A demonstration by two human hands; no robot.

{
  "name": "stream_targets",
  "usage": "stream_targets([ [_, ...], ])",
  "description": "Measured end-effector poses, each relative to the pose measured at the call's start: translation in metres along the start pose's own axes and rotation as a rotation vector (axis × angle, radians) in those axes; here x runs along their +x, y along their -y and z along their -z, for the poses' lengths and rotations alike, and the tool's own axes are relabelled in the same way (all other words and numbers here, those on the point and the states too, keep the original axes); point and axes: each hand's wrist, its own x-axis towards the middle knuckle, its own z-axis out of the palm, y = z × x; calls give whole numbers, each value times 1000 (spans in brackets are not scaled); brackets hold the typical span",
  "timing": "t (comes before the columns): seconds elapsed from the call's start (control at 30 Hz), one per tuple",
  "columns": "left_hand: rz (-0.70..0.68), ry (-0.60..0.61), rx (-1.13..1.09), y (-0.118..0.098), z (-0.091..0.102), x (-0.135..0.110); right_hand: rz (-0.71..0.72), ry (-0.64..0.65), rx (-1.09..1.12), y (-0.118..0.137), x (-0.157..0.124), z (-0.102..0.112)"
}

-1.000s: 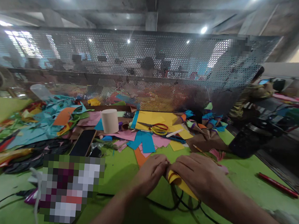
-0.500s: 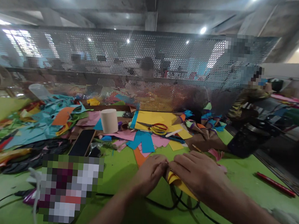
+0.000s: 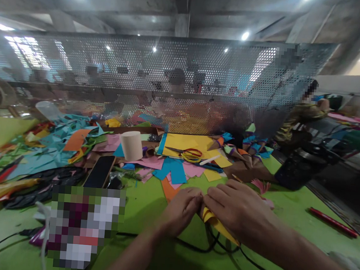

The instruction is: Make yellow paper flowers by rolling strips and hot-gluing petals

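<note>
A piece of yellow paper (image 3: 221,227), curled at its left end, is held low over the green table. My right hand (image 3: 238,206) is closed over it from above, with the fingers bent around its upper side. At the curled end, my left hand (image 3: 182,210) pinches with thumb and fingers; the exact contact is hidden by the fingertips. Behind my hands lie blue paper pieces (image 3: 172,170) and an orange strip (image 3: 167,189). Farther back, scissors (image 3: 191,154) with yellow and red handles rest on yellow sheets (image 3: 185,141).
Left of centre are a cream paper roll (image 3: 131,145), a phone (image 3: 100,171) and heaped blue paper scraps (image 3: 61,132). A black cable (image 3: 260,266) runs beneath my hands. On the right are a red pen (image 3: 332,222) and a dark bottle (image 3: 298,167). A perforated metal screen (image 3: 141,73) stands behind.
</note>
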Motion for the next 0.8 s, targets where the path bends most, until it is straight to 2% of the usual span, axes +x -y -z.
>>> stream_targets([
  [0.47, 2, 19, -38, -1, -1, 1, 65, -10, -133, 3, 5, -5],
  [0.8, 12, -9, -62, 5, -3, 0, 76, -4, -92, 1, 5, 1],
])
